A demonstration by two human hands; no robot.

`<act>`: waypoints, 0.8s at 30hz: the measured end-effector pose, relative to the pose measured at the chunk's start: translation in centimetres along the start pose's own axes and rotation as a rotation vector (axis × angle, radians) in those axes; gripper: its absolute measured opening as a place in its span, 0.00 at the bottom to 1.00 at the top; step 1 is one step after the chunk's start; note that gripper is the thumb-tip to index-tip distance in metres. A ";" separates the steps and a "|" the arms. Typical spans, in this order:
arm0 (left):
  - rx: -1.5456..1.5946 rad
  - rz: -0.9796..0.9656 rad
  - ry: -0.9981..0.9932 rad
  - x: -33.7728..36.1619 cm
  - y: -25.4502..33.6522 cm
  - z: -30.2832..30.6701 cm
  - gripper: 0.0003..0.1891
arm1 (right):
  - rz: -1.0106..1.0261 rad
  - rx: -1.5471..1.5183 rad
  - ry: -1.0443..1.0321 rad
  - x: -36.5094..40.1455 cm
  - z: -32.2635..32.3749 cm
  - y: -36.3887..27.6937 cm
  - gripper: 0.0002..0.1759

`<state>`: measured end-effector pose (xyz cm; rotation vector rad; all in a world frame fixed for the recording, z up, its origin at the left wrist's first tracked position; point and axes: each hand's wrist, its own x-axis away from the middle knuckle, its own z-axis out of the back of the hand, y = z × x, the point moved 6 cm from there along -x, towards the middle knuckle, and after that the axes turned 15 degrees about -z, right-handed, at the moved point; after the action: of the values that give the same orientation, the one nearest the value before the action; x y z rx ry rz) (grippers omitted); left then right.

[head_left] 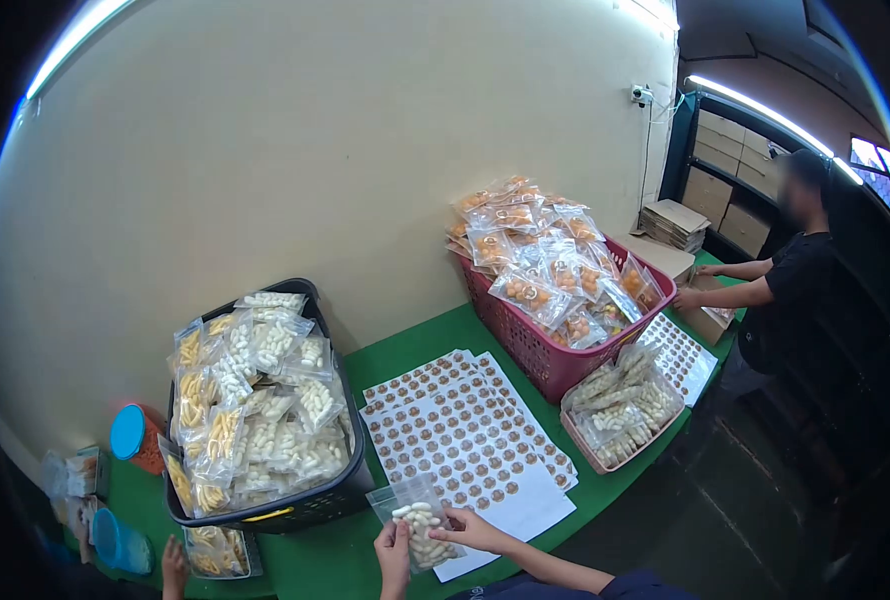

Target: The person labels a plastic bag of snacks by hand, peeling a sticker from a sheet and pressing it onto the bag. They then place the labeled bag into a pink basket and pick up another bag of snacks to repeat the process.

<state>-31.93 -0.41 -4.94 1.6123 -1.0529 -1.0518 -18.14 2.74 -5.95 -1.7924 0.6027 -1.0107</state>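
Observation:
A clear plastic bag of white oblong pieces (pixel 420 522) is held between my two hands, low in the middle of the view. My left hand (pixel 393 552) grips its left edge, and my right hand (pixel 473 530) pinches its right side. Under and behind the bag lie white sheets (pixel 455 440) covered with rows of round brown stickers. To the left stands a black basket (pixel 360 465) heaped with bags of white and yellow pieces. A pink tray (pixel 620 462) of similar bags sits to the right.
A maroon basket (pixel 525 355) holds bags of orange pieces. Blue-lidded tub (pixel 128 432), blue container (pixel 120 545) and small tray (pixel 255 555) stand left. Another person's hand (pixel 175 568) shows lower left. A person in black (pixel 800 290) handles a cardboard box (pixel 705 315) at right.

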 end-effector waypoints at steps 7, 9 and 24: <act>0.095 0.115 -0.003 -0.5 -1.7 -4.1 0.13 | -0.030 -0.075 -0.066 -0.8 4.0 1.1 0.11; 0.058 0.107 0.026 -0.6 -1.6 -4.9 0.13 | -0.065 -0.025 -0.088 -0.9 5.0 1.0 0.09; 0.092 0.087 0.525 3.3 -1.6 4.6 0.12 | 0.039 0.907 0.961 -2.4 19.5 11.4 0.12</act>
<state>-35.11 -4.22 -8.03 1.7673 -0.8106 -0.4811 -2.57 9.50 -21.03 -0.4405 0.5771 -1.7498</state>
